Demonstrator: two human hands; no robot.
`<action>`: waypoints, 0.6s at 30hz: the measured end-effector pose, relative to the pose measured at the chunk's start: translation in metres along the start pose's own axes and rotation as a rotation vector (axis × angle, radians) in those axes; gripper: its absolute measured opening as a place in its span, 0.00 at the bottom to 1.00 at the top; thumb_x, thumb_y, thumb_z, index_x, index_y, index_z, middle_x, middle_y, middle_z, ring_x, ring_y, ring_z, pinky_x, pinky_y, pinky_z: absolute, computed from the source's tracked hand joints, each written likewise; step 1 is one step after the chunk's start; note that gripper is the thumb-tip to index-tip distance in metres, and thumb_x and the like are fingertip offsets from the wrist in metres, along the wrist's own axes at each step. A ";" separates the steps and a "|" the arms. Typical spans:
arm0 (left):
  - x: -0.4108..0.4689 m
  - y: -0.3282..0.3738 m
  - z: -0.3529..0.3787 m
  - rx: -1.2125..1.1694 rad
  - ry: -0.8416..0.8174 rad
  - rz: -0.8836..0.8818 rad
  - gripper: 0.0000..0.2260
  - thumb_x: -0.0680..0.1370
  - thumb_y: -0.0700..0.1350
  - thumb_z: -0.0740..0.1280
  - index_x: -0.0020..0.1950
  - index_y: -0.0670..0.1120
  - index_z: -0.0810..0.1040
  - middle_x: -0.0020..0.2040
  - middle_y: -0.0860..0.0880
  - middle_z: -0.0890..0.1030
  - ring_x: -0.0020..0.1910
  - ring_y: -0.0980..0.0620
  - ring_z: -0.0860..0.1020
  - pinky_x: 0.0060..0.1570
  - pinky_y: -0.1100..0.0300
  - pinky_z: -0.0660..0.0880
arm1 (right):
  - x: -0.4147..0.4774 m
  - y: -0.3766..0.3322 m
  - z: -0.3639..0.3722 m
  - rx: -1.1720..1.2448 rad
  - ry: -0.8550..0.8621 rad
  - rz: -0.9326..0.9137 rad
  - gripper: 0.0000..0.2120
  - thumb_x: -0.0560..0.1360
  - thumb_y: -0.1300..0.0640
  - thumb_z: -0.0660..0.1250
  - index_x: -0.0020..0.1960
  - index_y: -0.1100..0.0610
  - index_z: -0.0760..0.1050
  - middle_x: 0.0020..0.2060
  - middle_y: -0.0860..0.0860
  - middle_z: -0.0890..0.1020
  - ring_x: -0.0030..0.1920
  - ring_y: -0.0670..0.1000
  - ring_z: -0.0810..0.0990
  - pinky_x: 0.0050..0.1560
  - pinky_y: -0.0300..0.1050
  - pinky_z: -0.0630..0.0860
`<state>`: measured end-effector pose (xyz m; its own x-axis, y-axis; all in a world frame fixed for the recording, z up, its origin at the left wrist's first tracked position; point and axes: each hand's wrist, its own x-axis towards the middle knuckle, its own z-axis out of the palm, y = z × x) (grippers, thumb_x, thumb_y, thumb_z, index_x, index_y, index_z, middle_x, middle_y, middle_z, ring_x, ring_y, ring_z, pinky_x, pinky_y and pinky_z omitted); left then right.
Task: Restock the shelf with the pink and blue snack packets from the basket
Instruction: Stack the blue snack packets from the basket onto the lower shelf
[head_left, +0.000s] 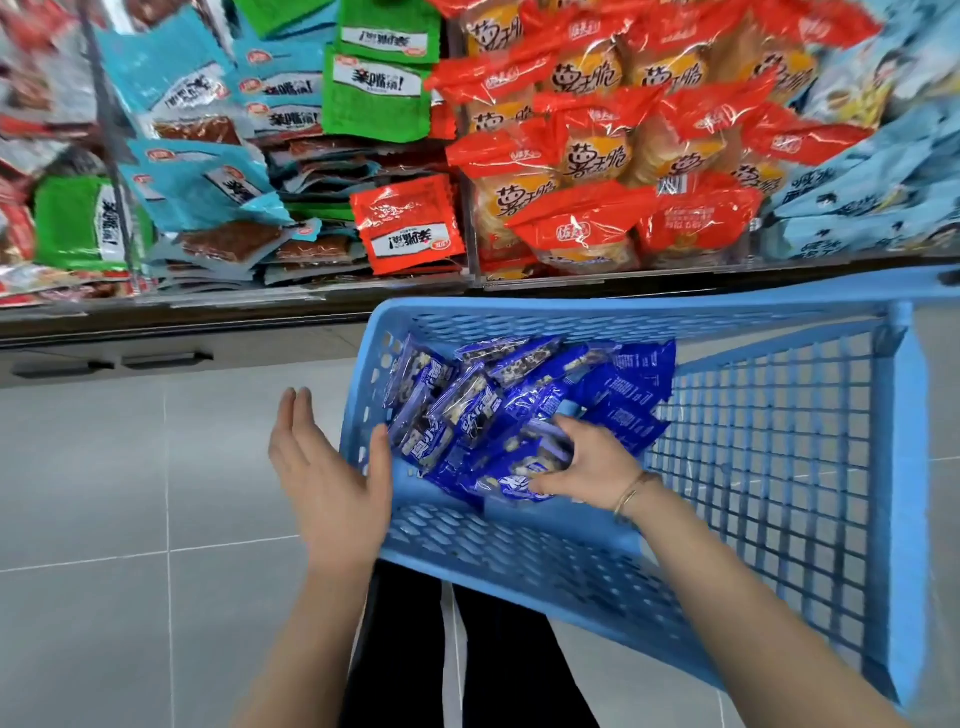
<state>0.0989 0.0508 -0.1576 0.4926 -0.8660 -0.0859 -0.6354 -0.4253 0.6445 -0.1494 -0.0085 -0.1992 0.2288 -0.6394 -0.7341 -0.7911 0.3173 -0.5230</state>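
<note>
Two hands: left hand (332, 467) just outside the basket's (623, 312) left wall; right hand (582, 462) inside the basket.
Packets: blue packets (467, 405) heaped against the basket's left wall; no pink ones show.
Right fingers: curled into the heap's near edge, gripping some packets.
Left fingers: straight, close together, holding nothing; thumb at the left rim.
Step in hand: gathering a bunch; best scooped from beneath so none slip.
Shelf: shelf (260, 306) beyond the basket's far rim.

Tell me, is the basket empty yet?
Not empty: a pile of blue packets lies in the basket, where the right hand grips some. No pink ones show.
</note>
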 end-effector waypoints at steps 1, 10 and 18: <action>-0.002 0.009 -0.001 -0.065 -0.053 0.061 0.35 0.74 0.56 0.65 0.72 0.36 0.60 0.72 0.38 0.63 0.71 0.43 0.61 0.72 0.63 0.55 | -0.005 -0.010 -0.005 0.050 -0.012 -0.041 0.29 0.62 0.54 0.78 0.58 0.64 0.72 0.46 0.52 0.79 0.47 0.54 0.80 0.47 0.48 0.76; 0.010 0.041 0.020 -0.254 -0.743 -0.107 0.50 0.59 0.53 0.81 0.73 0.61 0.55 0.51 0.70 0.77 0.48 0.75 0.75 0.41 0.81 0.68 | -0.005 -0.063 -0.002 0.781 -0.081 0.092 0.22 0.75 0.36 0.56 0.55 0.52 0.74 0.60 0.51 0.78 0.62 0.50 0.74 0.66 0.40 0.67; 0.014 0.002 -0.020 -0.490 -0.252 -0.398 0.24 0.64 0.41 0.79 0.51 0.53 0.69 0.47 0.54 0.81 0.39 0.63 0.81 0.37 0.66 0.77 | 0.042 -0.067 0.071 1.823 -0.125 0.835 0.31 0.75 0.40 0.62 0.64 0.65 0.65 0.55 0.63 0.75 0.55 0.59 0.78 0.46 0.49 0.80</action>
<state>0.1164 0.0432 -0.1429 0.4419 -0.7283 -0.5237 -0.0625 -0.6074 0.7919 -0.0464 -0.0067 -0.2257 0.2738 0.0314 -0.9613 0.6720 0.7088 0.2146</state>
